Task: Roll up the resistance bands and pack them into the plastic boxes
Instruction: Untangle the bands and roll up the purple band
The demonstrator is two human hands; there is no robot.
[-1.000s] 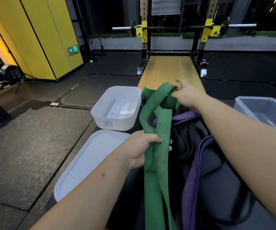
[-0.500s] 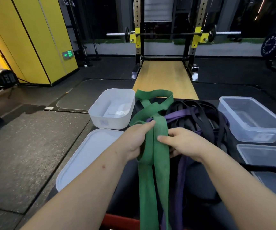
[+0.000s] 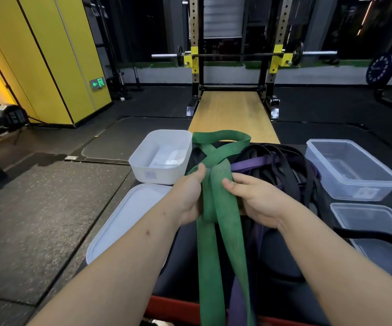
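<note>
- My left hand (image 3: 186, 201) has its fingers clenched round the green band (image 3: 223, 243), gathering both strands where they run side by side; I judge this hand is the anchor.
- My right hand (image 3: 261, 201) grasps the same band just beside the left, thumb pressed on top of the right strand. The other fingers are tucked out of sight below it.
- The band's far end lies as a loop past my hands. The strands cross once, then run back toward me and out of the bottom of the view. I would take that twist out first, so the strands lie flat before rolling starts.
- The white box (image 3: 157, 175) sits open at the far left of the table (image 3: 181, 267), nearest the band, so it reads as the likely place for the roll. Nothing is packed in it yet.
- The white lid (image 3: 124, 222) lies flat in front of that box, left off so the box can be filled.
- The clear box (image 3: 355, 191) stands open at the far right. A second clear piece (image 3: 374, 220) lies in front of it; I cannot tell whether it is a lid or a shallow box.
- The pile (image 3: 282, 165) of loose bands lies between the two boxes, just behind my right hand.
- Count: one green band, two open boxes and one sure lid. The pile has purple and black bands, too tangled to number.
</note>
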